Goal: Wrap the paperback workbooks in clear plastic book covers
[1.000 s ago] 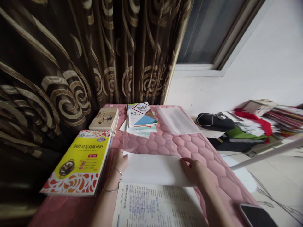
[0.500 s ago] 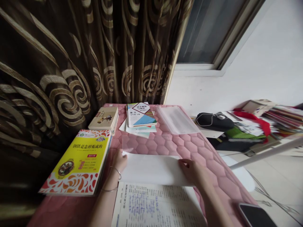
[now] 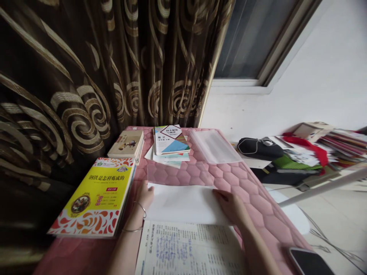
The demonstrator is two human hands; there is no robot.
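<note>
My left hand, with a bangle at the wrist, grips the left edge of a white sheet. My right hand pinches the sheet's right edge between thumb and fingers. Past the far edge of the white sheet stretches a clear plastic film, with the pink cover showing through; whether it is joined to the sheet I cannot tell. Nearer to me lies a printed page with blue handwriting, its upper part overlapped by the white sheet.
A yellow book tops a stack at left, with a smaller book stack behind. Further back are workbooks and clear plastic covers. A phone lies near right on the pink quilted cover. A patterned curtain hangs behind.
My right hand has shifted slightly left with its edge of the white sheet. My left hand stays nearly where it was, and the view has tilted a little.
</note>
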